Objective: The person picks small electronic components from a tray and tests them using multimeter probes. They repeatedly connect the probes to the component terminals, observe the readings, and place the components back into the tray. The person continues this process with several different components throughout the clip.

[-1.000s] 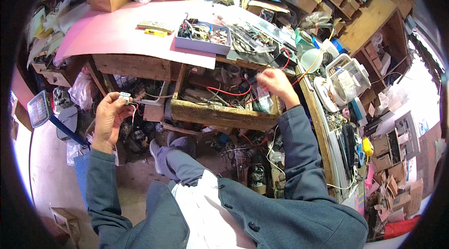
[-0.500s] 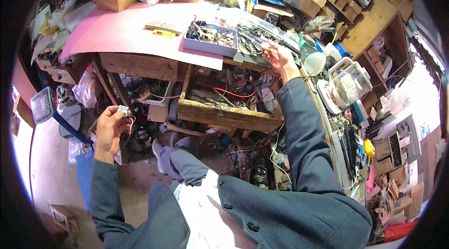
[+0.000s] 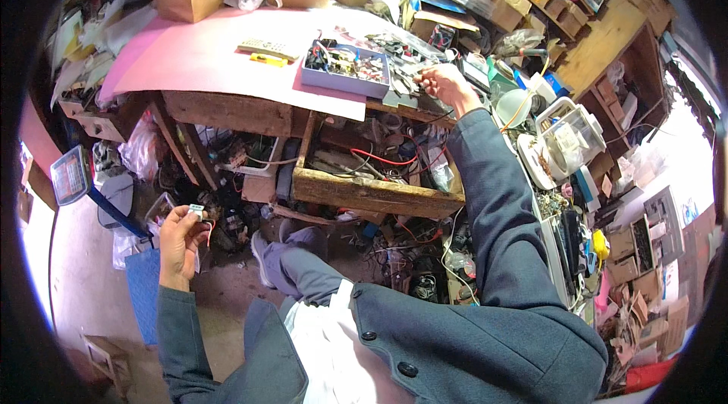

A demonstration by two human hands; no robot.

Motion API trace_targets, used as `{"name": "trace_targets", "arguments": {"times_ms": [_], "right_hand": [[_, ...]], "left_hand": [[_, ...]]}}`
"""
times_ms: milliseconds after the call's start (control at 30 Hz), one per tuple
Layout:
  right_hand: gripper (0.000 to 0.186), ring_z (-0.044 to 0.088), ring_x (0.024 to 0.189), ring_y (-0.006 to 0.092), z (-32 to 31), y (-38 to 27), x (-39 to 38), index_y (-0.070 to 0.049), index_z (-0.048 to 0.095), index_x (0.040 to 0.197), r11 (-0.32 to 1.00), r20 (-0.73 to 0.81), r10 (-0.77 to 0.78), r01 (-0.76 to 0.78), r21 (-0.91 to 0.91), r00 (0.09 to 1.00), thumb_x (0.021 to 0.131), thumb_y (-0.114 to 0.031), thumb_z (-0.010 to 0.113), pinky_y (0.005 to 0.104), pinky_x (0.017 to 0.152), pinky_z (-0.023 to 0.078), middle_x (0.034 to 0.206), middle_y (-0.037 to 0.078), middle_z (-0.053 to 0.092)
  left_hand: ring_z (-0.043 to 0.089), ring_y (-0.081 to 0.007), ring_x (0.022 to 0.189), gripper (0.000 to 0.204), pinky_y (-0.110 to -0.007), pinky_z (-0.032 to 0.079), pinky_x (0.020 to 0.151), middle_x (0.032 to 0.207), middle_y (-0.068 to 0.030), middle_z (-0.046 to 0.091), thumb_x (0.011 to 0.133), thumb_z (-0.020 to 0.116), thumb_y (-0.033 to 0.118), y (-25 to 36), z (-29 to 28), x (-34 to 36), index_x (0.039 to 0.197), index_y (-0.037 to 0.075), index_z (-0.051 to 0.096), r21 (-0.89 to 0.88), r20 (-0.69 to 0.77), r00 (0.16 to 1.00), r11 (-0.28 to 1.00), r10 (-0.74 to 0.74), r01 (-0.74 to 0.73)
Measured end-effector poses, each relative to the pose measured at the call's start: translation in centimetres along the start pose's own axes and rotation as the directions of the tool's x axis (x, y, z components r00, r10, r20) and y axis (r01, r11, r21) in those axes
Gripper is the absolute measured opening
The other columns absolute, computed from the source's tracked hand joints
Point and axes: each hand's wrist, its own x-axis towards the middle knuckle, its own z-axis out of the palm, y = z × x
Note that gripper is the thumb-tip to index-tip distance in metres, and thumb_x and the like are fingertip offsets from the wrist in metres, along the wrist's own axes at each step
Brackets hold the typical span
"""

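My left hand (image 3: 179, 246), low on the left beside the table, pinches a small white connector (image 3: 196, 210) between thumb and fingers. Thin red and white wires hang down from it. My right hand (image 3: 450, 88) reaches over the far right part of the table. Its fingers are curled together at a heap of metal hand tools (image 3: 403, 79); what they grip, if anything, is too small to make out. Left of that hand sits a blue-grey box (image 3: 345, 84) filled with small electronic parts and wires.
A remote control (image 3: 267, 48) and a yellow cutter (image 3: 268, 60) lie on the pink table cover (image 3: 189, 55). Below, an open wooden drawer (image 3: 379, 195) holds wires and tools. Clear plastic containers (image 3: 569, 135) stand at the right. Tangled cables and scrap cover the floor under the table.
My left hand has dropped lower with the connector. My right hand has shifted slightly left toward the tools, and its fingers have drawn closer together.
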Motion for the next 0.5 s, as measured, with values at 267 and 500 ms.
{"name": "trace_targets", "arguments": {"times_ms": [267,500], "right_hand": [[0.019,0.064,0.056,0.0187,-1.9,-1.4,-0.4,0.004,0.069,0.094,0.865,-0.351,-0.399,0.220,-0.452,0.847,0.085,-0.001,0.054,0.0301,0.047,0.051,0.072,0.012,0.067],[0.015,0.073,0.078,0.0309,-1.9,-1.1,-0.2,-0.002,0.075,0.080,0.204,-0.197,-0.285,-0.141,-0.969,0.938,0.077,-0.014,0.067,0.0367,0.069,0.058,0.077,0.019,0.072]], "left_hand": [[0.070,-0.0167,0.073,0.014,-0.027,0.058,0.064,0.095,-0.0097,0.071,0.093,0.064,0.009,-0.9,-1.8,-1.0,0.106,0.007,0.058,-0.026,-0.060,0.998,1.000,-0.017,0.015],[0.071,-0.0188,0.076,0.015,-0.028,0.059,0.065,0.096,-0.0106,0.071,0.093,0.065,0.009,-2.2,-1.4,-1.6,0.106,0.007,0.058,-0.066,-0.042,0.998,0.997,-0.042,0.040]]}}
